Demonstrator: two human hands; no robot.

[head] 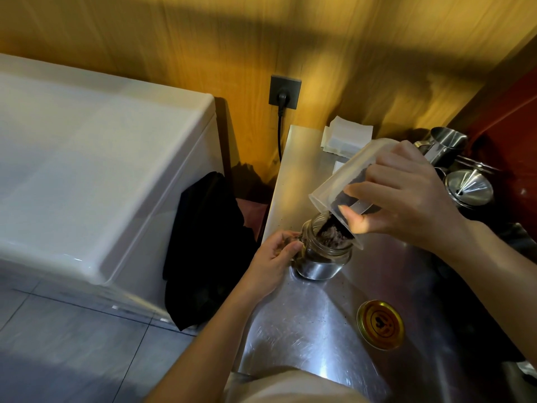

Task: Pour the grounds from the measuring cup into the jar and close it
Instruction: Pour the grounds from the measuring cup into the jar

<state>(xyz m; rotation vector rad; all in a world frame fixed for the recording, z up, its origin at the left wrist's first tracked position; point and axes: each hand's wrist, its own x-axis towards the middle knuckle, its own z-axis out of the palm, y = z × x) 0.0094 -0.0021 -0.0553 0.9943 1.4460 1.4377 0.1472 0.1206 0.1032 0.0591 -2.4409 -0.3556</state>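
The right hand (406,196) grips the tilted translucent plastic measuring cup (348,181) over the small glass jar (322,257) — the left hand (276,254) clasps the jar, steadying it for the dark grounds (331,234).

My right hand (406,196) is covering much of the measuring cup (345,181), hiding its handle side and how much of the grounds (331,231) is sitting behind my fingers. The cup's lip is blocking part of the jar (322,257) mouth, so the fill level is not showing. My left hand (276,254) is hiding the jar's near-left wall. The lid (380,324) print is reading too small to make out. Steel pitchers (447,144) at far right are sitting in shadow, partly behind my hand. The white chest (87,170) is running off the left edge. My forearms are leaving the frame below.
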